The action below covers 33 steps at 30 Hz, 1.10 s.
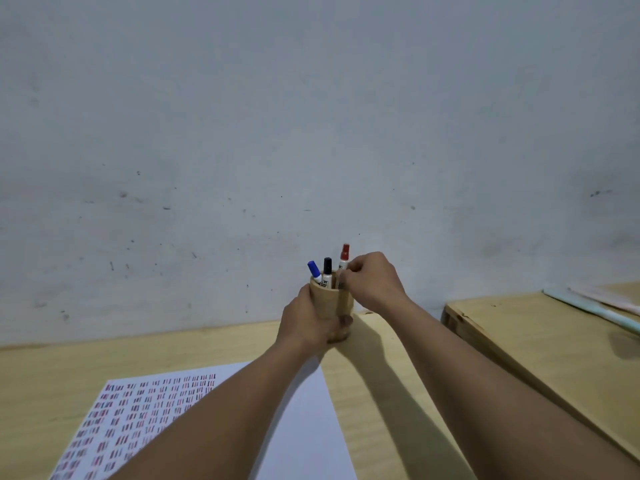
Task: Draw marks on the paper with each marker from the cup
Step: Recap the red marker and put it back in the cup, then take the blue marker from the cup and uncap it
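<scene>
A tan wooden cup [341, 301] stands near the wall at the back of the table. My left hand [308, 323] is wrapped around its lower body. Three capped markers stick out of it: a blue marker [314, 270], a black marker [327, 270] and a red marker [344, 256], which stands highest. My right hand [372, 278] pinches the red marker's white barrel just above the cup's rim. A white paper [308, 427] lies on the table in front, and rows of short red, blue and dark marks cover its left part under my left forearm.
The light wooden table [381, 393] meets a grey-white wall right behind the cup. A second wooden table [540, 344] stands to the right across a narrow gap, with a pale blue stick and some papers [595, 303] at its far end.
</scene>
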Each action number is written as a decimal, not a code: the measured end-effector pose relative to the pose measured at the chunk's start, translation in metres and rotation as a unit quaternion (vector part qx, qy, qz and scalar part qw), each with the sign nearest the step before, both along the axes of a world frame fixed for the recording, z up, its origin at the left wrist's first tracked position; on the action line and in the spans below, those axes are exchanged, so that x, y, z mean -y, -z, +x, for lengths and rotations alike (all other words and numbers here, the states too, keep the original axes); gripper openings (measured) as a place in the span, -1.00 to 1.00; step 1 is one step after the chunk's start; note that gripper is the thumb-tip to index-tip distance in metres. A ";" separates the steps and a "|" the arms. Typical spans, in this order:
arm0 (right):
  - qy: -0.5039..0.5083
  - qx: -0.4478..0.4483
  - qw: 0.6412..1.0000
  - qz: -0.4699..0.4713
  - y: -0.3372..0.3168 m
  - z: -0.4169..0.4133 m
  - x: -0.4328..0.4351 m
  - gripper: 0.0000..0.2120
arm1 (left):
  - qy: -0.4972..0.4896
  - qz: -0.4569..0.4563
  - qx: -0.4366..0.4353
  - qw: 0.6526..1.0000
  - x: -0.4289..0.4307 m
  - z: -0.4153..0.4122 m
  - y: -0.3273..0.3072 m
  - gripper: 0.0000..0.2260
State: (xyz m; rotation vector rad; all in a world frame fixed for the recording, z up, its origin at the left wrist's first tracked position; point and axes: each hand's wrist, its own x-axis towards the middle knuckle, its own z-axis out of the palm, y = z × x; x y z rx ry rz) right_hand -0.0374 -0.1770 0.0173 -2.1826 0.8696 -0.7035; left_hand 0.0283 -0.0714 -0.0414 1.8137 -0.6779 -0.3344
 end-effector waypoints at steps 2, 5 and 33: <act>0.000 0.002 1.000 0.020 0.004 0.003 0.001 -0.79 | -0.007 -0.024 -0.012 1.000 0.002 -0.001 0.005 -0.64; 0.023 0.046 0.998 0.024 0.006 0.006 -0.004 -0.66 | -0.020 -0.006 0.033 0.999 0.002 0.002 0.009 -0.65; 0.026 -0.017 0.997 -0.065 0.007 0.041 0.001 -0.91 | -0.039 -0.021 -0.023 0.999 0.001 0.000 0.014 -0.55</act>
